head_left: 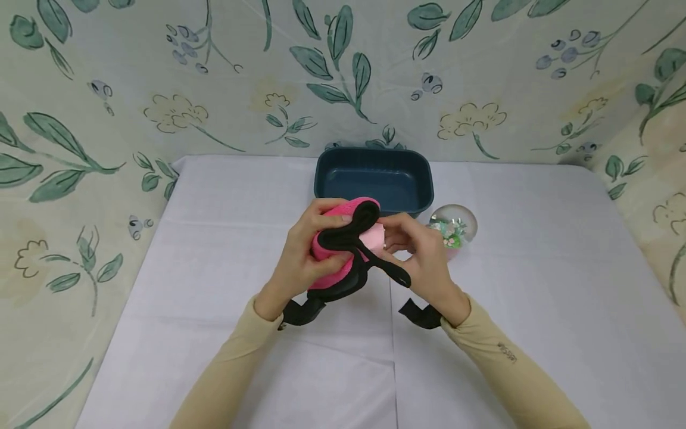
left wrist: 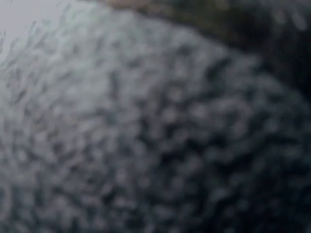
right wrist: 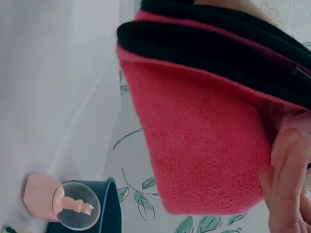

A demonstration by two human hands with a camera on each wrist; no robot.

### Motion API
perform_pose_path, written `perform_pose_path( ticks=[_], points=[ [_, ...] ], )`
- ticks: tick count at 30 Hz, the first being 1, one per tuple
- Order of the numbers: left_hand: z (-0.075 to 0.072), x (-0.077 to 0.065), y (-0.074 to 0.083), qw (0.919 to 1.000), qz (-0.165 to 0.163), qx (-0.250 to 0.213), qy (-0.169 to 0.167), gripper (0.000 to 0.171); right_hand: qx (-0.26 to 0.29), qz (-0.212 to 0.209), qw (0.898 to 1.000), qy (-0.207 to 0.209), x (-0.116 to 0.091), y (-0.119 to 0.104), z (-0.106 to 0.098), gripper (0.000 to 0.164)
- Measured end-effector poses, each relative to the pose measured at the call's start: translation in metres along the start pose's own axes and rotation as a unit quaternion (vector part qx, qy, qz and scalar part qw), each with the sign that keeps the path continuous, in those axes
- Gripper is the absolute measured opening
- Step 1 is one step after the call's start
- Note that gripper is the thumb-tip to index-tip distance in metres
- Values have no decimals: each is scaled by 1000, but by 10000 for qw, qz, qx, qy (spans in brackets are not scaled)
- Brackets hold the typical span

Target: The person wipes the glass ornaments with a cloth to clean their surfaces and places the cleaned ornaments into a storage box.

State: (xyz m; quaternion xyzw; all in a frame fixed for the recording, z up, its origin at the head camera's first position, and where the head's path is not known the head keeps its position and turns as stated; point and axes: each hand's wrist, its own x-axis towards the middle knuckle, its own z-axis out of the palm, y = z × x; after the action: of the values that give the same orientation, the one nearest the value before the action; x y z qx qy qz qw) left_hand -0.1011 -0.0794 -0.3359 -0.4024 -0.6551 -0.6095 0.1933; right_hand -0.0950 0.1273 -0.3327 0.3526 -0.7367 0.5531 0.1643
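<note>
A fluffy pink cloth with black edging (head_left: 336,269) is folded over in front of the body, above the table. My left hand (head_left: 296,253) grips it from the left, thumb and fingers on the folds. A pale pink object (head_left: 375,237) shows within the cloth's folds; its kind cannot be told. My right hand (head_left: 426,256) holds this object at its right side with bent fingers. In the right wrist view the cloth (right wrist: 209,145) hangs broad beside the right fingers (right wrist: 289,179). The left wrist view holds only a blurred, rough-textured dark surface.
A dark blue rectangular tub (head_left: 375,179) stands behind the hands at the table's back edge. Just right of the right hand is a snow globe (head_left: 454,225) on a pink base. Black straps (head_left: 302,311) hang at both wrists. A leaf-patterned curtain (head_left: 343,89) borders the white-covered table.
</note>
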Motion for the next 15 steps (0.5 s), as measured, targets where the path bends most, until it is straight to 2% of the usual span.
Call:
perform_pose_path(
  ticks=[3,5,10,15],
  points=[
    [1,0,0,9998,113,125,-52,33,417,604,9973,-25,-1,-2,0,53],
    [1,0,-1,9996,170,224,15,33,326,589,9977,-75,-1,-3,0,54],
    [1,-1,-2,9978,210,538,332,35,-253,-415,9986,-217,-1,-1,-1,58],
    [0,-2,-2,9971,230,598,409,34,-865,-1299,9872,-336,-2,2,-3,51]
  ],
)
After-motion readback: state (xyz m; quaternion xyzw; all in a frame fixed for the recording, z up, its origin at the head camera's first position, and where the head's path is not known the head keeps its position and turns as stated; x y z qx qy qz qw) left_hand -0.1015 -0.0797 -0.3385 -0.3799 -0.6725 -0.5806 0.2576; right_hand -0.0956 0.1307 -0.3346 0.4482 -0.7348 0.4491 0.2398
